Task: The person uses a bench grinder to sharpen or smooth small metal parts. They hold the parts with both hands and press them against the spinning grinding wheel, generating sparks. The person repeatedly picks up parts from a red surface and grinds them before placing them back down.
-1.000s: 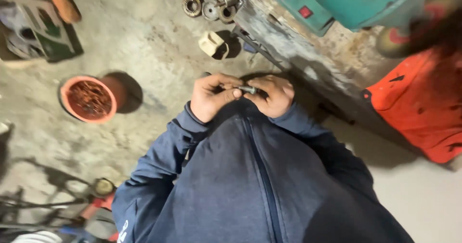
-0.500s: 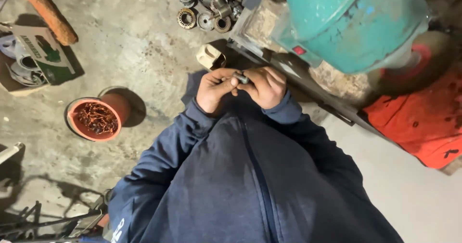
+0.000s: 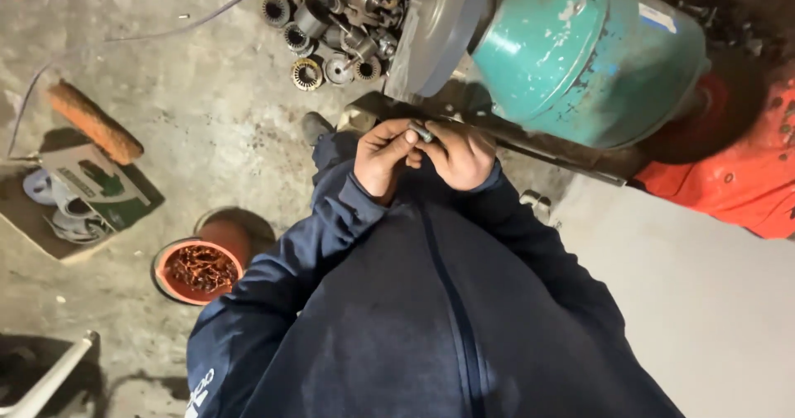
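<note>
I see both hands meeting in front of my chest, just above the dark blue zip jacket, near the middle of the view. Between them sits a small dark metal piece, short and rod-like; its long axis runs roughly from 10 o'clock to 4 o'clock, its upper end poking out past my left thumb. I cannot tell which end is the head.

My left hand is curled closed around the piece, thumb pressed along the top. My right hand is closed too, fingers folded over the lower end, knuckles touching the left hand. Both are clamped on the same piece, no gap between them.

Room is tight at 12 o'clock: a grey grinding wheel and the teal motor housing stand just beyond my knuckles, with the dark metal edge of the machine base running off toward 4 o'clock, close beside my right hand. At 11 o'clock a heap of small motor parts lies on the concrete floor. Toward 8 o'clock the floor opens up, with an orange bowl of copper wire scrap well apart from my hands.
</note>
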